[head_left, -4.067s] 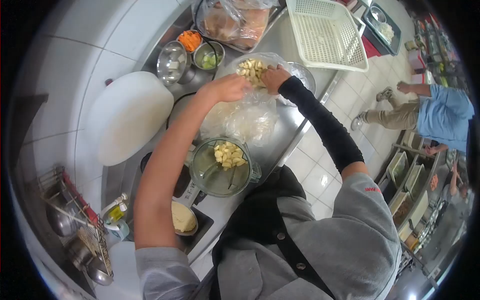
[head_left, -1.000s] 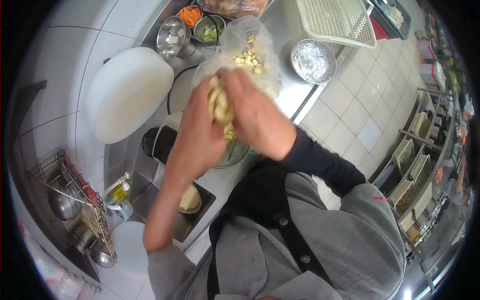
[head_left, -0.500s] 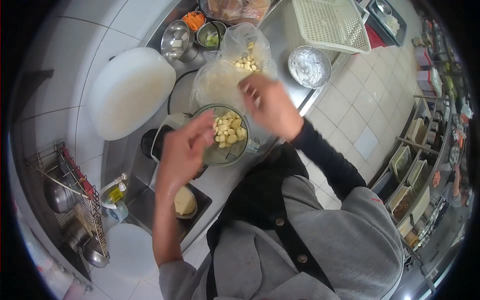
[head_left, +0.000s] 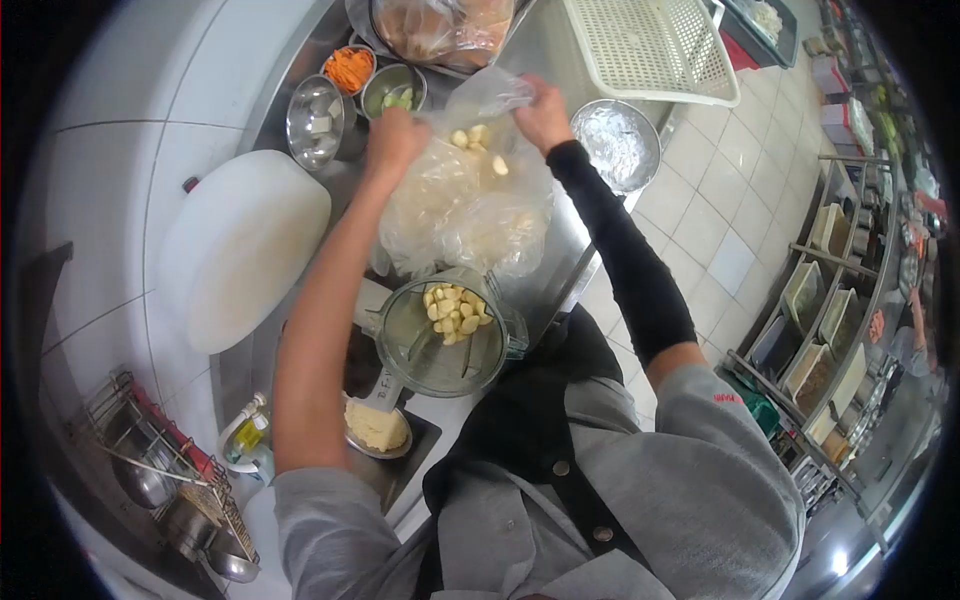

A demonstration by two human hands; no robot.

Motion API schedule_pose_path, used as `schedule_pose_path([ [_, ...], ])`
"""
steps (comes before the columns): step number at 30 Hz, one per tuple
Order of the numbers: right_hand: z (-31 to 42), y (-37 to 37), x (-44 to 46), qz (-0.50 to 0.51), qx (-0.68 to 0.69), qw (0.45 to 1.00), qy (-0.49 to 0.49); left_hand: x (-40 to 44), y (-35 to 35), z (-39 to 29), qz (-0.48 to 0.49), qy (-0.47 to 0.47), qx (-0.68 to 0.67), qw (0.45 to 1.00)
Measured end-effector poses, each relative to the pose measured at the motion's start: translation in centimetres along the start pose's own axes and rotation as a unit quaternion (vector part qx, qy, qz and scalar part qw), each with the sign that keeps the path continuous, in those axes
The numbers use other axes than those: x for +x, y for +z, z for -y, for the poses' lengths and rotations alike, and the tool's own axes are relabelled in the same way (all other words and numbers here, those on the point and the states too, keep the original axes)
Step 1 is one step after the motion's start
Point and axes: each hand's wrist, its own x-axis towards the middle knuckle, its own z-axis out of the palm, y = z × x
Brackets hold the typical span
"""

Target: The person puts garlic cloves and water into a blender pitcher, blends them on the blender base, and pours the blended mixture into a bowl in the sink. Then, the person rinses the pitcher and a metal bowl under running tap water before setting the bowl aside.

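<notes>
A clear plastic bag (head_left: 420, 205) with peeled garlic cloves (head_left: 470, 138) in it lies on the metal counter. My left hand (head_left: 397, 145) is closed at the bag's left edge, and my right hand (head_left: 543, 115) pinches its upper right edge, so the mouth is spread between them. Closer to my body stands a clear food processor bowl (head_left: 440, 365) with more peeled garlic cloves (head_left: 457, 312) at its bottom. Part of its blade shows beside the cloves. The fingertips of my left hand are mostly hidden.
Small bowls of orange shreds (head_left: 350, 69), green pieces (head_left: 398, 98) and white chunks (head_left: 320, 124) stand at the upper left. A white cutting board (head_left: 250, 260) leans by the wall. A metal bowl (head_left: 618, 150) and a perforated basket (head_left: 650, 50) sit right; a bowl of pale mash (head_left: 378, 430) is below.
Both hands have moved up from around the processor bowl to the bag and taken hold of its edges. The bag's opening is lifted and spread, and its cloves have shifted.
</notes>
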Motion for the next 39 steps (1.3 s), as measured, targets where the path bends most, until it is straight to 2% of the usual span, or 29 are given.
schedule_pose_path([
  [1,2.3,-1.4,-0.9,-0.02,-0.04,0.998,-0.046,-0.5,-0.7,0.1,0.016,0.013,-0.025,0.999],
  [2,3.2,-2.2,-1.6,-0.04,-0.08,0.992,-0.094,-2.4,-1.2,-0.4,-0.063,-0.007,-0.101,0.993],
  [4,3.1,-2.0,-2.1,-0.018,-0.086,0.992,-0.093,-5.0,-0.8,-0.6,-0.24,0.106,-0.017,0.965],
  [5,3.2,-1.8,-2.2,-0.009,-0.087,0.992,-0.095,-5.6,-0.9,-0.7,-0.326,0.162,0.027,0.931],
  [8,4.3,-2.3,-2.2,-0.025,-0.126,0.974,-0.187,-6.2,-1.6,-1.5,-0.281,0.329,-0.08,0.898],
  [12,4.7,-3.5,-5.3,-0.128,-0.183,0.965,-0.141,-7.5,-1.0,-3.5,-0.283,0.191,-0.155,0.927],
  [13,7.0,-3.8,-7.1,-0.171,-0.152,0.96,-0.163,-7.9,-1.9,-3.7,-0.231,0.145,-0.169,0.947],
  [15,7.1,-3.6,-10.5,-0.117,-0.108,0.975,-0.154,-8.4,-3.5,-4.8,-0.116,0.061,-0.196,0.972],
  [17,5.7,-1.9,-11.0,0.005,-0.107,0.978,-0.178,-7.0,-2.1,-4.7,0.048,0.073,-0.209,0.974],
  [18,4.6,-1.1,-10.6,0.053,-0.138,0.976,-0.162,-6.5,-1.0,-4.6,0.079,0.127,-0.182,0.972],
  [19,1.9,0.1,-9.8,0.098,-0.232,0.956,-0.15,-6.0,0.2,-4.4,0.108,0.181,-0.158,0.965],
  [20,-0.9,1.4,-9.4,0.102,-0.312,0.933,-0.146,-5.5,1.7,-4.0,0.079,0.281,-0.105,0.951],
  [22,-2.6,2.2,-8.7,0.153,-0.299,0.94,-0.054,-4.8,3.5,-2.9,-0.013,0.44,0.047,0.897],
  [23,-3.2,2.5,-8.7,0.183,-0.291,0.939,-0.007,-4.4,3.8,-2.1,0.032,0.404,0.12,0.906],
  [25,-3.0,1.8,-8.6,0.171,-0.278,0.945,-0.017,-5.1,2.6,-2.6,0.122,0.323,0.258,0.902],
  [26,-3.0,1.4,-8.6,0.164,-0.271,0.948,-0.021,-5.5,2.2,-2.8,0.135,0.307,0.263,0.905],
  [28,0.5,0.7,-8.8,0.084,-0.236,0.965,-0.072,-6.8,0.7,-3.6,0.161,0.272,0.277,0.907],
  [29,2.0,0.5,-8.7,0.047,-0.218,0.97,-0.098,-6.7,0.6,-3.4,0.149,0.227,0.223,0.936],
  [31,2.7,1.8,-7.1,0.089,-0.134,0.976,-0.145,-6.7,1.0,-2.8,0.125,0.129,0.111,0.978],
  [32,2.8,2.5,-5.5,0.105,-0.092,0.975,-0.172,-6.1,1.4,-2.4,0.09,0.107,0.1,0.985],
  [34,-1.6,5.1,-2.9,0.19,-0.25,0.945,-0.094,-4.7,3.5,-0.8,0.018,0.069,0.081,0.994],
  [35,-3.2,5.8,-2.5,0.229,-0.325,0.916,-0.049,-4.4,4.4,0.1,0.017,0.078,0.082,0.993],
  [36,-3.2,5.3,-2.8,0.29,-0.326,0.897,-0.068,-4.0,5.1,1.0,0.014,0.087,0.082,0.993],
  [37,-3.5,5.1,-3.5,0.295,-0.316,0.899,-0.065,-3.7,5.0,1.1,0.012,0.096,0.082,0.992],
  [39,-3.9,5.1,-5.5,0.318,-0.294,0.899,-0.063,-3.9,4.5,0.4,0.032,0.054,0.062,0.996],
])
